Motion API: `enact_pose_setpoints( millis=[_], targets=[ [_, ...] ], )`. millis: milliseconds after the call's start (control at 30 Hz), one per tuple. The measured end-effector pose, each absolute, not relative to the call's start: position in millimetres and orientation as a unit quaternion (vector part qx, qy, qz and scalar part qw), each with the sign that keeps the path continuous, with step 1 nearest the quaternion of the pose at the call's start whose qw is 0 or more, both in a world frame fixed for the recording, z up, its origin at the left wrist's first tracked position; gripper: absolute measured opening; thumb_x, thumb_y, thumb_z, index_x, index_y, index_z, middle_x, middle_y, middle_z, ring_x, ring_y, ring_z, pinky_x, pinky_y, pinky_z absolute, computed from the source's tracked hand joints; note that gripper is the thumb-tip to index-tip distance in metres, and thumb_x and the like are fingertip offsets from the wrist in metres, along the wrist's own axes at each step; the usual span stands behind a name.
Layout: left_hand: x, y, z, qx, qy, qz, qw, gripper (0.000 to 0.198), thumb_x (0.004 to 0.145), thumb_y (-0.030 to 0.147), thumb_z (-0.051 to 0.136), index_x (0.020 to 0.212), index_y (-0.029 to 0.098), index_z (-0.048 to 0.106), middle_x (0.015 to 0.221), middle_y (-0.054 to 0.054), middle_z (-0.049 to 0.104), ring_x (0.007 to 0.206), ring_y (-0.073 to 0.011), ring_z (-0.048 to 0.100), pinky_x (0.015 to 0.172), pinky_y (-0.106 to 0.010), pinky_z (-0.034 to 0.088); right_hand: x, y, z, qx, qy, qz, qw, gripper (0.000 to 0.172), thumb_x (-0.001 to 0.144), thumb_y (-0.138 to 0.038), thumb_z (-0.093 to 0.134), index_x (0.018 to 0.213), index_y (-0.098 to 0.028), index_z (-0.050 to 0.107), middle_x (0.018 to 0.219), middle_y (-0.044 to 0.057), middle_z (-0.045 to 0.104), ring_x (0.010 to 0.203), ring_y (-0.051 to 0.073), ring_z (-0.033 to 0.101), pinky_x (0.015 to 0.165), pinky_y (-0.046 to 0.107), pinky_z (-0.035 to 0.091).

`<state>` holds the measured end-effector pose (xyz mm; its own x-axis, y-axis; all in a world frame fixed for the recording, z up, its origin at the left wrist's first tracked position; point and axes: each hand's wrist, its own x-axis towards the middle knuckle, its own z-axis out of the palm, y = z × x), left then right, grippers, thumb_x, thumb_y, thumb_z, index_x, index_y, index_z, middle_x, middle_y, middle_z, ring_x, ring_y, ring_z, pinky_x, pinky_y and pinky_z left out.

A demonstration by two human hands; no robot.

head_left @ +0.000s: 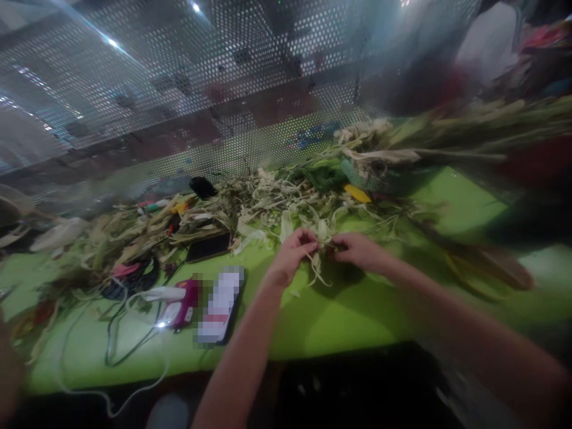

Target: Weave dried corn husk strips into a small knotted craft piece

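Note:
Both my hands meet over the green table [357,310], close to its middle. My left hand [292,253] has its fingers closed on pale dried leaf strips [318,265] that hang down below it. My right hand [357,249] pinches the same bunch of strips from the right. A heap of dried husks and stems [250,208] lies just behind the hands. The picture is blurred by motion.
A phone [221,307] lies left of my left arm, with a dark phone [208,246] behind it. A pink-and-white tool [176,304] with cables [120,339] sits further left. Long stalks [469,131] stretch across the back right. A perforated screen [201,89] stands behind the table.

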<state>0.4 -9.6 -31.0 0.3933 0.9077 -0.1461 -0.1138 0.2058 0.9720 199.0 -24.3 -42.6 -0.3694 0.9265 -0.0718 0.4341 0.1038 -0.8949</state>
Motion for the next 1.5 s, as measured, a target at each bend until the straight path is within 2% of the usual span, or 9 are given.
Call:
enact_pose_setpoints(
  millis=[167,300,400,633,900,1133,1267,1367,1500],
  targets=[
    [1.1,-9.3,-30.0,0.514,0.411,0.375,0.653,0.022,0.067,0.020,0.074,0.079,0.015,0.056,0.069,0.002,0.057,0.059,-0.0071,0.050,0.054,-0.020,0.037,200.3,-26.0,-38.1,-0.492,-0.678,0.457,0.300,0.025,0.073,-0.039,0.062,0.080,-0.016,0.069,0.069,-0.001,0.064,0.065,0.017,0.055,0.062,0.027,0.038],
    [0.6,-10.4,-29.0,0.513,0.410,0.372,0.656,0.023,0.068,0.022,0.074,0.081,0.016,0.056,0.071,0.001,0.058,0.061,-0.0071,0.050,0.057,-0.020,0.038,197.1,-26.4,-40.1,-0.492,-0.687,0.453,0.283,0.026,0.071,-0.030,0.062,0.090,-0.017,0.074,0.072,0.000,0.067,0.067,0.017,0.056,0.063,0.027,0.038],
    [0.4,-9.7,-29.7,0.518,0.404,0.374,0.654,0.023,0.068,0.023,0.074,0.082,0.016,0.056,0.072,0.001,0.058,0.063,-0.0077,0.052,0.059,-0.020,0.039,194.9,-27.1,-41.2,-0.488,-0.678,0.472,0.281,0.019,0.069,-0.026,0.062,0.082,-0.017,0.073,0.073,0.001,0.069,0.069,0.018,0.057,0.065,0.028,0.039],
    [-0.3,-4.2,-38.6,0.585,0.402,0.359,0.606,0.016,0.069,0.015,0.071,0.080,0.016,0.060,0.072,0.002,0.057,0.065,-0.0082,0.052,0.063,-0.022,0.040,198.3,-29.6,-31.8,-0.482,-0.636,0.511,0.321,0.020,0.072,-0.037,0.068,0.074,-0.017,0.067,0.068,-0.001,0.062,0.066,0.015,0.053,0.065,0.028,0.037],
    [-1.6,0.1,-47.8,0.673,0.404,0.303,0.541,0.011,0.072,0.013,0.064,0.083,0.015,0.067,0.077,-0.002,0.065,0.071,-0.0115,0.057,0.070,-0.026,0.043,196.8,-29.6,-33.8,-0.485,-0.571,0.560,0.355,0.027,0.069,-0.041,0.075,0.074,-0.016,0.067,0.071,0.000,0.063,0.069,0.015,0.054,0.068,0.028,0.039],
    [-1.7,-3.2,-49.8,0.698,0.413,0.292,0.508,0.016,0.070,0.021,0.073,0.083,0.014,0.066,0.076,-0.001,0.065,0.070,-0.0114,0.057,0.067,-0.026,0.042,195.1,-29.6,-35.3,-0.490,-0.582,0.537,0.365,0.030,0.070,-0.046,0.073,0.074,-0.017,0.064,0.069,0.000,0.061,0.067,0.015,0.052,0.065,0.029,0.037],
    [1.9,-3.4,-45.7,0.638,0.411,0.342,0.554,0.021,0.069,0.028,0.076,0.079,0.014,0.062,0.071,0.001,0.062,0.064,-0.0091,0.054,0.063,-0.024,0.042,198.5,-28.4,-34.6,-0.507,-0.607,0.483,0.375,0.028,0.079,-0.045,0.065,0.076,-0.017,0.065,0.070,0.000,0.061,0.066,0.015,0.051,0.065,0.028,0.037],
    [4.0,-6.4,-37.7,0.576,0.416,0.378,0.594,0.028,0.071,0.035,0.076,0.079,0.015,0.059,0.067,0.003,0.058,0.057,-0.0075,0.051,0.058,-0.023,0.042,201.1,-29.3,-33.7,-0.551,-0.669,0.374,0.330,0.025,0.086,-0.037,0.059,0.071,-0.018,0.065,0.067,0.001,0.061,0.063,0.016,0.051,0.063,0.029,0.036],
    [4.2,-9.6,-32.6,0.560,0.414,0.382,0.607,0.031,0.073,0.039,0.076,0.080,0.015,0.057,0.066,0.003,0.058,0.057,-0.0075,0.053,0.057,-0.022,0.043,198.6,-35.6,-30.0,-0.553,-0.712,0.231,0.367,0.012,0.083,-0.023,0.062,0.091,-0.020,0.071,0.093,0.006,0.070,0.082,0.021,0.060,0.071,0.031,0.042]
  ],
)
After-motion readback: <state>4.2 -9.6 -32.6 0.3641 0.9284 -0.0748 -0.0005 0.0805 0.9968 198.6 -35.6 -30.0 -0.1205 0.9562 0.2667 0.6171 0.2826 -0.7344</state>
